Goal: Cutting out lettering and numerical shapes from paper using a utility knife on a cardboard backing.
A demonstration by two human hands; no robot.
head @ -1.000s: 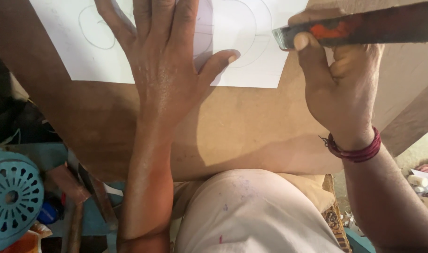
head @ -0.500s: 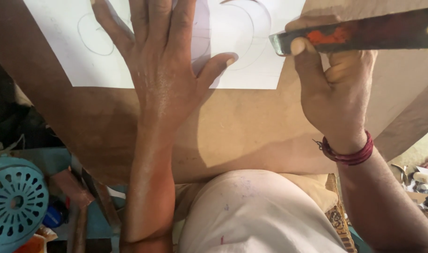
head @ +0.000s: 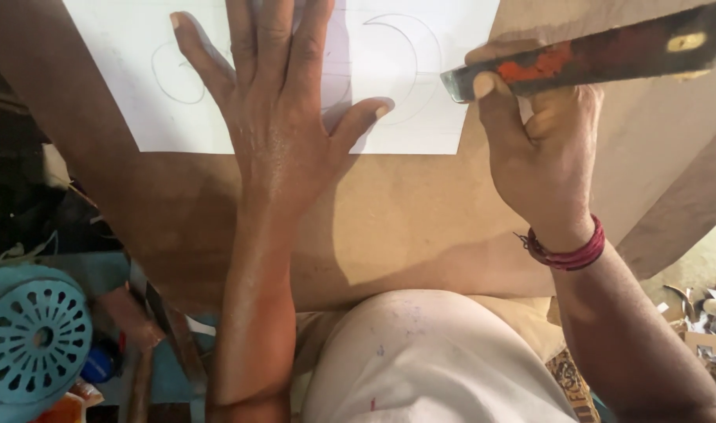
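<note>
Teal plastic round fan grille w/ radial slots [head: 30, 338] sits at bottom left, next to a small blue object [head: 101, 362] and some dark wooden tool handles [head: 166, 329], too shadowed to tell what they are. Above them, a big flat brown board of pressed wood [head: 420, 227] spans most of the view, its left part in shadow.

On the board's upper part lies a white paper sheet w/ thin pencilled curves [head: 131, 86], flat, lower edge running across the board. A rough oval outline shows left of centre, a crescent-like curve to the right.

Left hand [head: 275, 133] lies palm-down on the sheet, fingers spread wide, thumb out to the right w/ its tip near the sheet's lower edge; heel of the hand rests on bare board just below the paper. Fingertips are cut off by the top of the frame. Forearm runs straight down to the bottom edge.

Bottom centre: person's knee in pale cloth [head: 428, 360], below the board's near edge.

Right hand [head: 542, 149] is closed in a grip round a long dark flat tool w/ worn red-orange paint and a yellowish patch [head: 593, 55]. Tool is held near its left end, beside the sheet's right edge, and slants up to the right, out past the frame corner. Can't tell if the tool end touches paper or board. Red thread band [head: 569, 252] on that wrist.

Far right bottom: small scraps and clutter on the floor [head: 706, 313], blurred.
</note>
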